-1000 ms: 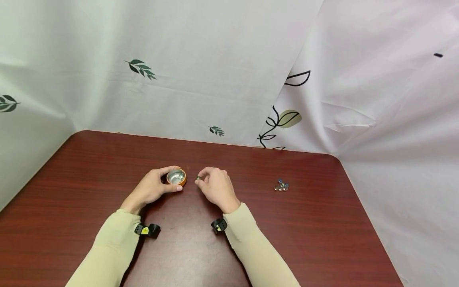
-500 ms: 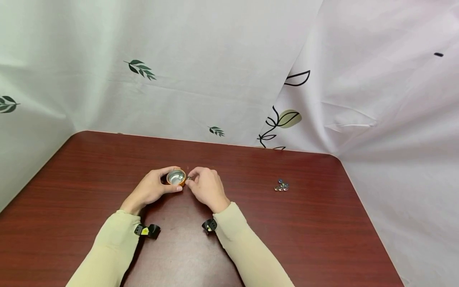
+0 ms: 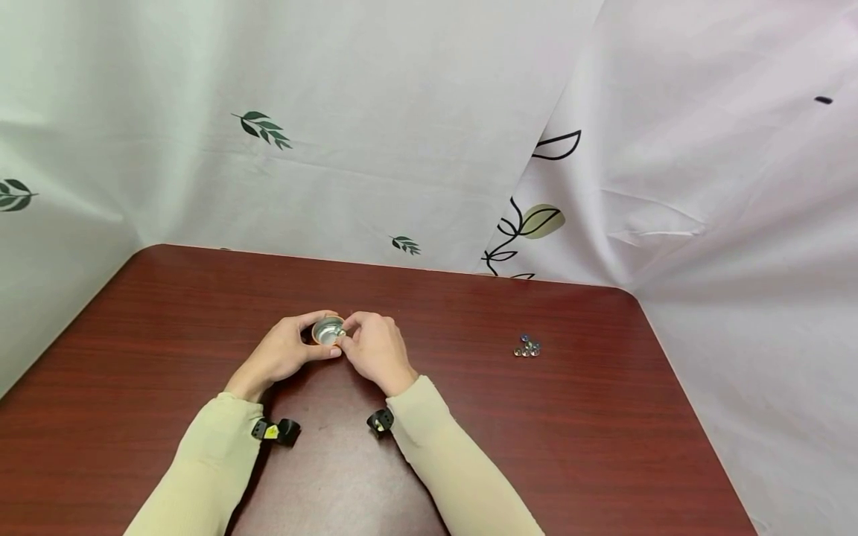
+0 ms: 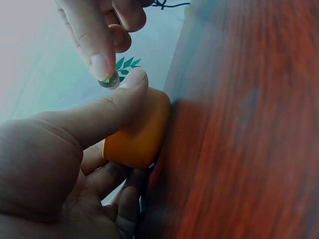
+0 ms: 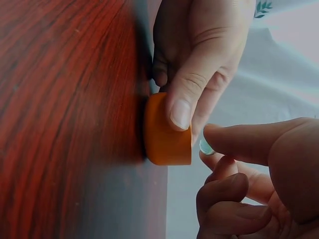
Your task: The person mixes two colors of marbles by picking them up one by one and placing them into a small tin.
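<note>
My left hand [image 3: 281, 348] grips a small round tin [image 3: 326, 332], orange outside and silver inside, with thumb and fingers around its wall. The tin stands open side up on the table, its orange wall [image 5: 167, 137] plain in the right wrist view. Over the tin's right rim, my right hand [image 3: 377, 350] pinches a small clear glass marble [image 4: 108, 79] between thumb and index finger. A hint of green shows in the marble. From the right wrist, the marble [image 5: 206, 147] appears just above the tin's mouth. Its remaining fingers are curled loosely.
Several glass marbles [image 3: 526, 348] lie clustered on the brown wood-grain table [image 3: 603, 417], right of the hands. White fabric [image 3: 402, 134] with leaf prints hangs behind the table and along its sides. Each wrist wears a black camera [image 3: 380, 421].
My right hand has moved left with the marble, from beside the tin to over its right rim. The left hand and tin have stayed in place.
</note>
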Motion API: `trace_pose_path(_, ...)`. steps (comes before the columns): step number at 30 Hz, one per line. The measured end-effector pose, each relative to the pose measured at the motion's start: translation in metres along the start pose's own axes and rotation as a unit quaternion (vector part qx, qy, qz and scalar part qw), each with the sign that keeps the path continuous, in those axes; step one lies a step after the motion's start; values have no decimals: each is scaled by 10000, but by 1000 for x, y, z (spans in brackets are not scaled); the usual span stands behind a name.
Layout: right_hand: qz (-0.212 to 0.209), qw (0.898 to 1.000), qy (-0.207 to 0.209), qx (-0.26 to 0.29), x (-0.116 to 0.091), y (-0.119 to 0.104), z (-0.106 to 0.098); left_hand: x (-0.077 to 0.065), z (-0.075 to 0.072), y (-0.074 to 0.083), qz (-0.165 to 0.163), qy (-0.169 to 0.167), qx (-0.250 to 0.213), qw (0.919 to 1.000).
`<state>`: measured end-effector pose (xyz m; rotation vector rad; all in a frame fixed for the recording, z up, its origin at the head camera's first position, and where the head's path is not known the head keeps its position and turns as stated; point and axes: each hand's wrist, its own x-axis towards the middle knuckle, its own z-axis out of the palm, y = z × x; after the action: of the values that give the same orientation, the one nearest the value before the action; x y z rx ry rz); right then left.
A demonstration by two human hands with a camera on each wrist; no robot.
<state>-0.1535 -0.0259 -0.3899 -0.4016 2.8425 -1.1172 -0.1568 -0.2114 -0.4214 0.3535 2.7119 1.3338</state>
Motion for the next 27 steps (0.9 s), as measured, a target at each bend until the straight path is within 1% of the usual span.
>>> trace_pose_path(10,16,10000,24,-29,4,1,4,1,1,-2,31,15,22,10000)
trace_pose_path(19,43,9999,-37,-130,6,3,4,2,1,0,-29,-39,8,10000)
trace_pose_path(27,61,9998,-39,-176,7,1,5,2,0,-2,-50,-49,23,10000)
